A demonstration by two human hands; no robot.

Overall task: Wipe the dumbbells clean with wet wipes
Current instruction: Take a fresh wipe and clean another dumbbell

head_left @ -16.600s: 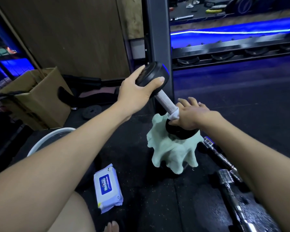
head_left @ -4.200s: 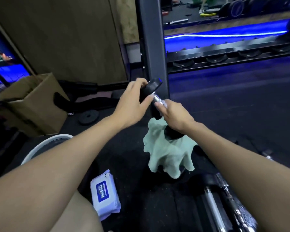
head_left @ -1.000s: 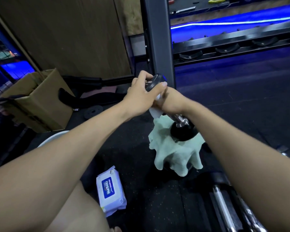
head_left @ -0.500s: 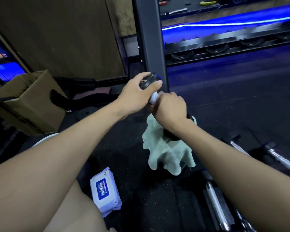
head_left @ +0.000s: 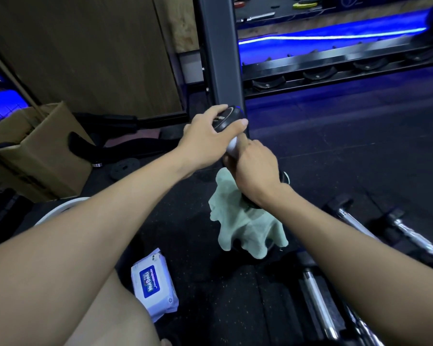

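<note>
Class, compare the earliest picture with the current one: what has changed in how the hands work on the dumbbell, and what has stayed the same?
The right hand with the wet wipe has slid up the handle from the lower head to just below the top head. The left hand keeps its grip on the dumbbell, still upright on the green cloth.

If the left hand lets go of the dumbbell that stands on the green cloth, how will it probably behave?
The dumbbell stands tilted on one end, so it would probably tip over. Its round heads suggest it may then roll on the floor. It looks heavy for its size, and the soft, bunched green cloth under it gives little support. The left hand steadies its top.
</note>
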